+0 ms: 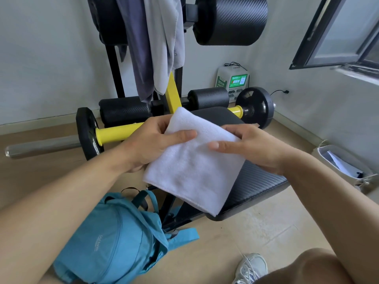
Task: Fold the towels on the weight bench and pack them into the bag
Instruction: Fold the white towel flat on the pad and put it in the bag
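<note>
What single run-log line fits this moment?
stage: folding | left hand: grips white towel | right hand: grips towel | blue backpack: on floor, not yet packed

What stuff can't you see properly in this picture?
- Blue bag, head view: its opening doesn't show, so open or zipped is unclear; the left forearm covers its lower left.
- White towel: both hands, left and right, hide its upper edges.
- Green-and-white box by the wall: its print is too small to read.
- Hanging cloths: tops cut off by the frame.
</note>
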Action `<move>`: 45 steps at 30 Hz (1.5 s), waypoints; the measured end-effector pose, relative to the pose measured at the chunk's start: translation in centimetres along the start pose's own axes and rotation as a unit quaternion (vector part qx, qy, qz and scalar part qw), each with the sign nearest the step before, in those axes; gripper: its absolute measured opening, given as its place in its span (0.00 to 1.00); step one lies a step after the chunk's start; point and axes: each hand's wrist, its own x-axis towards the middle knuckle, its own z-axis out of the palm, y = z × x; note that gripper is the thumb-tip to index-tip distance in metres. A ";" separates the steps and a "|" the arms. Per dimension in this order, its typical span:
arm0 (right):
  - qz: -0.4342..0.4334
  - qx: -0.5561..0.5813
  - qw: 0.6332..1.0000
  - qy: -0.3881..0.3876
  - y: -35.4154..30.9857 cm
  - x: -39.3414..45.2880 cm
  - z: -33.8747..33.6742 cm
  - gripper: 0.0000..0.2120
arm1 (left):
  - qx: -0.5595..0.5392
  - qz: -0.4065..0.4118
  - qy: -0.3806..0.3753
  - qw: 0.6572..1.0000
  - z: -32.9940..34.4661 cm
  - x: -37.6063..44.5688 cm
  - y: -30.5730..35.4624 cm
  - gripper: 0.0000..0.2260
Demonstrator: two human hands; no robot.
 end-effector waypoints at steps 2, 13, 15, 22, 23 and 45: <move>0.024 -0.026 0.999 0.031 0.5 0.2 0.1 0.26 | -0.014 -0.008 0.001 1.000 -0.1 0.0 -0.2 0.14; 0.048 0.214 0.974 0.056 0.6 0.8 0.5 0.22 | -0.117 -0.064 0.084 0.987 0.6 0.5 -0.7 0.18; 0.059 0.207 0.976 0.024 0.9 0.6 0.7 0.22 | -0.145 -0.084 0.095 0.981 0.8 0.5 -0.8 0.14; 0.043 0.176 0.977 0.115 2.0 1.2 -0.1 0.19 | -0.121 -0.123 0.114 0.978 0.9 1.1 -1.9 0.14; 0.049 0.142 0.977 0.152 2.2 1.4 -0.3 0.20 | -0.104 -0.127 0.124 0.979 0.9 1.2 -2.1 0.14; -0.030 -0.447 0.894 -0.023 -0.3 -0.6 2.9 0.24 | 0.073 -0.329 -0.062 0.940 0.4 0.2 -2.5 0.23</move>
